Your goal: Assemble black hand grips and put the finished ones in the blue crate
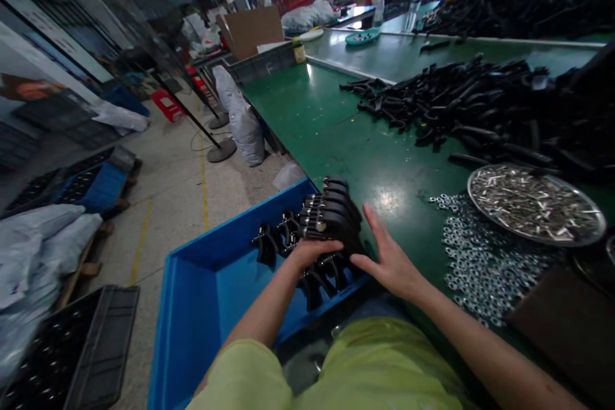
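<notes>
My left hand (312,252) grips a row of black curved parts with silver metal fittings (336,214), set side by side over the right end of a blue crate (189,288). Its thumb lies across the near side of the row; the other fingers are hidden beneath. To the right of the row is my right hand (394,264), thumb and fingers spread apart. Its thumb tip comes close to the parts; whether it touches them I cannot tell. Similar black parts (266,245) lie inside the crate, below and beside my left hand.
A green table (331,115) borders the crate. On it lie a large heap of black parts (504,102), scattered metal nuts (473,262) and a round tray of small metal pins (533,205). A grey crate (108,339) and a stand's base (221,150) are on the floor at left.
</notes>
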`<state>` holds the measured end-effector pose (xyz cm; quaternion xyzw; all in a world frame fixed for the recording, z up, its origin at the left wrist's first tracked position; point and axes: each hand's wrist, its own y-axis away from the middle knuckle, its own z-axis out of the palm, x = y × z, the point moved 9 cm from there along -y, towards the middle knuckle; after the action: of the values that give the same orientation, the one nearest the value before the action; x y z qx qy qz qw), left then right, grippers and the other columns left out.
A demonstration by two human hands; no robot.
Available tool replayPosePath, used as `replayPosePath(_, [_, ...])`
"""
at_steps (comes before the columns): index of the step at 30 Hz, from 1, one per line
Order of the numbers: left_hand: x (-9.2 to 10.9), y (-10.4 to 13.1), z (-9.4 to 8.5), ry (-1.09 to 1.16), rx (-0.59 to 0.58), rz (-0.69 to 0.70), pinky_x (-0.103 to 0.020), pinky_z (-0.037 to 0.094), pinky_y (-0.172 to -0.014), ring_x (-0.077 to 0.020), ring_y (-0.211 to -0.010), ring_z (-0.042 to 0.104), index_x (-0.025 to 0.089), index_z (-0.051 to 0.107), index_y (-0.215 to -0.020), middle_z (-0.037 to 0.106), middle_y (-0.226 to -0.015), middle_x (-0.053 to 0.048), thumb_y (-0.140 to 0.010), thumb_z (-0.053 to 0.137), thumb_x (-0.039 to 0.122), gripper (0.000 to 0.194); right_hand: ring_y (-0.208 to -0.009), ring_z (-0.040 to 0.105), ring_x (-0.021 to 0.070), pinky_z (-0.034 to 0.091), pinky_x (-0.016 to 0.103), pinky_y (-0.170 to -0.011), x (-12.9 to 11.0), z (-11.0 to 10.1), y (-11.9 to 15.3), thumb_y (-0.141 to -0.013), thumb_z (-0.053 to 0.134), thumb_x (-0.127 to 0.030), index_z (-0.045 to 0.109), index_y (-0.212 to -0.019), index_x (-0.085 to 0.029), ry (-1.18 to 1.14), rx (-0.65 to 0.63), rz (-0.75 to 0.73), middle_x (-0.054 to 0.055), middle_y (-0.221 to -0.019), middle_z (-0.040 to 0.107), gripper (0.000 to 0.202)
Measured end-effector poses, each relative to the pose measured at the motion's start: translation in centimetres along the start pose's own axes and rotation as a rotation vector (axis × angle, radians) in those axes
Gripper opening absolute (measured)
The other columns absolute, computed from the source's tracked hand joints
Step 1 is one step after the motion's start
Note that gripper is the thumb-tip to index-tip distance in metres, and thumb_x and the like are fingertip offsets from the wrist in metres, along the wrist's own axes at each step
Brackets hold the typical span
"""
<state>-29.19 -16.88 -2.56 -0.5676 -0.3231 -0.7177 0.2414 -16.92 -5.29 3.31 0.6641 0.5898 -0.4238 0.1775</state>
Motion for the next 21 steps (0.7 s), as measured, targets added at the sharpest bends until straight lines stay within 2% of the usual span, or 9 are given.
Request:
replayPosePath(2, [-0.2, 1.8, -6.6, 0.107, 0.192, 0.031, -0.040, 0.042, -0.100, -0.0275, -0.107, 0.059, 0.015, 0.069, -0.095, 0.070, -0.104, -0.006, -0.043, 0.087, 0.025, 0.056, -0.141, 0.014, 0.0252, 0.022, 0.048, -0.112, 0.7, 1.2, 0.3, -0.086, 0.050, -0.048, 0.007, -0.149, -0.025, 0.122, -0.033, -0.011, 0.011, -0.155, 0.014, 0.080])
replayPosePath(4, [-2.6, 4.1, -12.8, 0.228, 0.361, -0.083, -0.034, 0.044, -0.096, -0.0248, -0.105, 0.060, 0.015, 0.068, -0.097, 0.069, -0.106, -0.006, -0.046, 0.086, 0.023, 0.055, -0.140, 0.016, 0.0267, 0.023, 0.048, -0.111, 2.3, 2.0, 0.9, -0.086, 0.050, -0.047, 0.015, -0.148, -0.020, 0.247, -0.045, 0.000, 0.015, -0.153, 0.020, 0.076])
replayPosePath(6, [-5.9, 6.9, -17.2, 0.283, 0.459, -0.253, -0.029, 0.048, -0.088, -0.0208, -0.095, 0.064, 0.015, 0.068, -0.093, 0.071, -0.097, -0.005, -0.050, 0.084, 0.021, 0.047, -0.139, 0.018, 0.0283, 0.023, 0.049, -0.111, 3.7, 2.6, 1.4, -0.086, 0.050, -0.046, 0.023, -0.146, -0.017, 0.367, -0.055, -0.005, 0.017, -0.150, 0.027, 0.071])
replayPosePath(8, [-9.1, 9.7, -19.9, 0.281, 0.498, -0.364, -0.027, 0.050, -0.078, -0.0183, -0.081, 0.066, 0.013, 0.067, -0.089, 0.071, -0.085, -0.005, -0.054, 0.083, 0.019, 0.039, -0.139, 0.021, 0.0289, 0.023, 0.048, -0.112, 4.4, 3.0, 1.8, -0.086, 0.050, -0.044, 0.029, -0.143, -0.014, 0.455, -0.059, -0.025, 0.017, -0.148, 0.031, 0.068])
replayPosePath(10, [-12.8, 12.1, -21.0, 0.279, 0.510, -0.493, -0.026, 0.051, -0.068, -0.0169, -0.068, 0.065, 0.012, 0.066, -0.083, 0.070, -0.074, -0.005, -0.058, 0.081, 0.020, 0.030, -0.138, 0.024, 0.0288, 0.024, 0.047, -0.111, 4.4, 3.1, 1.9, -0.087, 0.050, -0.044, 0.031, -0.143, -0.013, 0.503, -0.061, -0.042, 0.017, -0.147, 0.033, 0.066])
replayPosePath(12, [-16.3, 13.5, -21.2, 0.285, 0.504, -0.618, -0.027, 0.050, -0.060, -0.0168, -0.059, 0.064, 0.011, 0.064, -0.078, 0.068, -0.068, -0.005, -0.064, 0.078, 0.027, 0.025, -0.137, 0.026, 0.0286, 0.025, 0.047, -0.111, 4.1, 3.1, 1.9, -0.087, 0.049, -0.043, 0.030, -0.143, -0.013, 0.519, -0.062, -0.052, 0.017, -0.146, 0.035, 0.066])
replayPosePath(15, [-20.2, 13.6, -20.9, 0.295, 0.474, -0.747, -0.029, 0.050, -0.059, -0.0199, -0.059, 0.064, 0.011, 0.064, -0.078, 0.068, -0.066, -0.007, -0.067, 0.075, 0.038, 0.031, -0.136, 0.028, 0.0286, 0.026, 0.049, -0.110, 3.9, 3.0, 1.8, -0.087, 0.050, -0.042, 0.030, -0.143, -0.015, 0.505, -0.053, -0.053, 0.016, -0.144, 0.038, 0.066])
replayPosePath(18, [-22.1, 11.7, -20.8, 0.300, 0.449, -0.797, -0.031, 0.051, -0.065, -0.0231, -0.068, 0.066, 0.010, 0.064, -0.083, 0.069, -0.072, -0.009, -0.067, 0.074, 0.043, 0.038, -0.136, 0.028, 0.0288, 0.027, 0.050, -0.110, 4.0, 3.0, 1.8, -0.086, 0.051, -0.041, 0.029, -0.144, -0.017, 0.472, -0.040, -0.046, 0.015, -0.144, 0.039, 0.067])
replayPosePath(21, [-22.5, 9.7, -21.0, 0.285, 0.437, -0.813, -0.031, 0.051, -0.068, -0.0251, -0.074, 0.066, 0.008, 0.065, -0.086, 0.070, -0.077, -0.012, -0.068, 0.072, 0.045, 0.042, -0.136, 0.028, 0.0285, 0.027, 0.052, -0.110, 4.0, 3.0, 1.8, -0.086, 0.052, -0.040, 0.028, -0.145, -0.020, 0.433, -0.036, -0.044, 0.013, -0.144, 0.040, 0.067])
